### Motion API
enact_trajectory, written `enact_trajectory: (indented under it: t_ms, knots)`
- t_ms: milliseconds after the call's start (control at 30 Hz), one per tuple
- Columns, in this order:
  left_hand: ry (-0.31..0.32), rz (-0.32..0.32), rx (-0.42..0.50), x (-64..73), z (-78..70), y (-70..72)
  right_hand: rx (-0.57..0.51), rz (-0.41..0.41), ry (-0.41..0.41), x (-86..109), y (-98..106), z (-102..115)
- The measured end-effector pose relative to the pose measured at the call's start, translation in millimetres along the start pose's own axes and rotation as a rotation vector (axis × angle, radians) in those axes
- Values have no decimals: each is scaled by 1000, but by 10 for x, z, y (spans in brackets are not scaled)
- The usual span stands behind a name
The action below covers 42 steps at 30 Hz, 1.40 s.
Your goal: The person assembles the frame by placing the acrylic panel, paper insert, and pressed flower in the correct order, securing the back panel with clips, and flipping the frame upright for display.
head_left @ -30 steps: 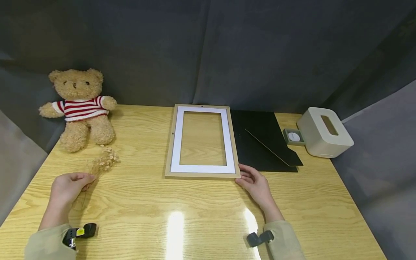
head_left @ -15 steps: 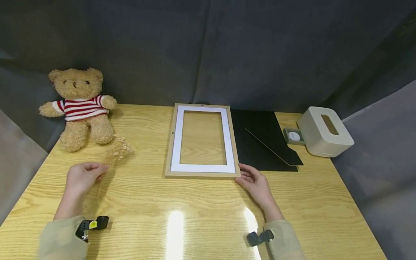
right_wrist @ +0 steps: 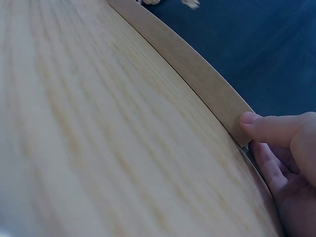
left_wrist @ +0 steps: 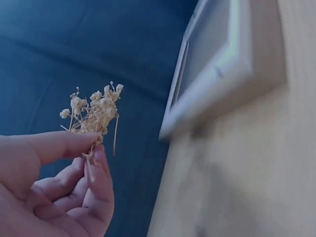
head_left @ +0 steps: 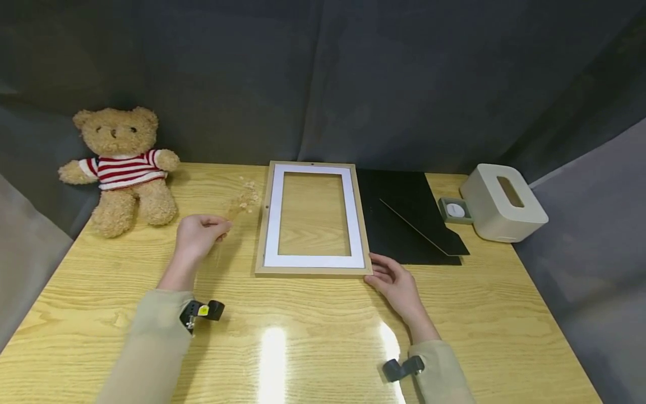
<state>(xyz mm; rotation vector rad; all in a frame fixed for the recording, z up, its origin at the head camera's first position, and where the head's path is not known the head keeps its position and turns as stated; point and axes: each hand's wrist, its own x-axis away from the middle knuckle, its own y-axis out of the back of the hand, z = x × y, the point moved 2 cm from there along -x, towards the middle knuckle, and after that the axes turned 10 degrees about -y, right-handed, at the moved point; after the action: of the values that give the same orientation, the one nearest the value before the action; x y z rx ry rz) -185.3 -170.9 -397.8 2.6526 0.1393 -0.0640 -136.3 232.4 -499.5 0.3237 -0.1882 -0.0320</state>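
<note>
Wooden frame (head_left: 313,272), flat on table (head_left: 328,314): near right corner held by right hand (head_left: 396,286), fingers partly hidden. Dried flowers (left_wrist: 98,112), left of frame, stems faint from above: pinched in left hand (head_left: 200,237).

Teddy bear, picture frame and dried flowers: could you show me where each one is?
Teddy bear (head_left: 130,171): head view, front of its torso.
Picture frame (head_left: 314,271): head view, its near wooden edge.
Dried flowers (left_wrist: 101,110): left wrist view, the blossoms.

No legible txt/nos. Yellow sticker (head_left: 203,310) on L wrist device (head_left: 216,311), white disc (head_left: 455,210): too small to read.
</note>
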Motion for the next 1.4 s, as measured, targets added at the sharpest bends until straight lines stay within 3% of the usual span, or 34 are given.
enact_trajectory:
  t_ms: [167, 333, 500, 667, 833, 967, 1167, 1400]
  knots:
    - [-4, -10, 121, -222, -217, -397, 14, 10, 0, 3, -1, 7]
    - [2, -15, 203, -403, -323, -884, 15, 11, -10, 10, 5, 5]
    - [13, -6, 152, -525, -320, -1333, 1, 19, -6, 14, -3, 18]
    - [-7, -15, 33, -600, -306, -1610, 0, 17, 5, 15, -8, 27]
    - [-15, -39, -27, -626, -339, -1702, -1, 11, 6, 25, 6, 29]
    - [-11, -21, -65, -631, -338, -1711, 9, 6, -5, 37, 6, 29]
    - [-52, 44, -122, -598, -338, -1681, 20, 3, -10, 41, 5, 35]
    - [-86, 129, -108, -491, -376, -1616, 21, 5, -11, 42, 6, 36]
